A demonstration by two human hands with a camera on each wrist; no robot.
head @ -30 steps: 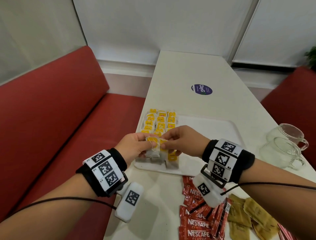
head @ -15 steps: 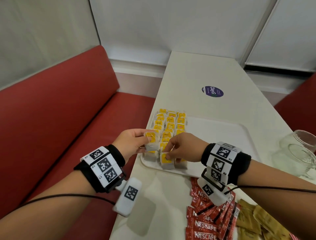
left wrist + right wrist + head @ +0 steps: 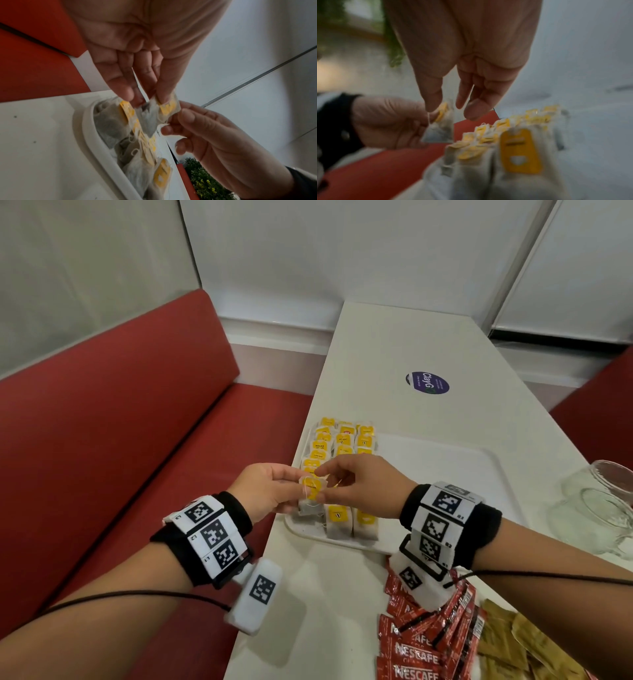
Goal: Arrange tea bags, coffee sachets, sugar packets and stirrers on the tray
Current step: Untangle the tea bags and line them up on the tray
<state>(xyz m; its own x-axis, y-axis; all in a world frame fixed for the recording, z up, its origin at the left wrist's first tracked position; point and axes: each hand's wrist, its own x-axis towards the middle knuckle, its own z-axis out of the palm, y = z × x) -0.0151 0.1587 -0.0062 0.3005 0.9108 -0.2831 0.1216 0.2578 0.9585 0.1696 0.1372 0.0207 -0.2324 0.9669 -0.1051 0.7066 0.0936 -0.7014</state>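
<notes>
- While the left hand (image 3: 265,491) pinches one tea bag (image 3: 311,497) by its top, the right hand (image 3: 363,486) comes in from 3 o'clock with its fingertips at the bag's other side.
- I cannot tell for sure if the right hand holds the bag's thin string or only touches it; its fingers are bent close to it.
- That tea bag hangs in the air, long way up and down, yellow tag on top, just above the near left corner of the tray (image 3: 445,460).
- Both hands are right at the bag, so neither is nearer.
- From the hands, the open spot looks to be straight down, at the near end of the left row of tea bags (image 3: 337,446).
- I think the next job is to lower the bag into that row, standing like the others.
- Those bags stand close together, so a hand coming down could knock them over. The loose string could catch too.
- On the bench (image 3: 376,350), at about 5 o'clock from the hands, lie red coffee sachets (image 3: 421,645) and brown packets (image 3: 513,642), not yet on the tray.
- Two glass mugs (image 3: 603,508) stand at 3 o'clock, well apart from the hands.
- A round sticker (image 3: 427,382) sits at 12 o'clock, far up the bench.
</notes>
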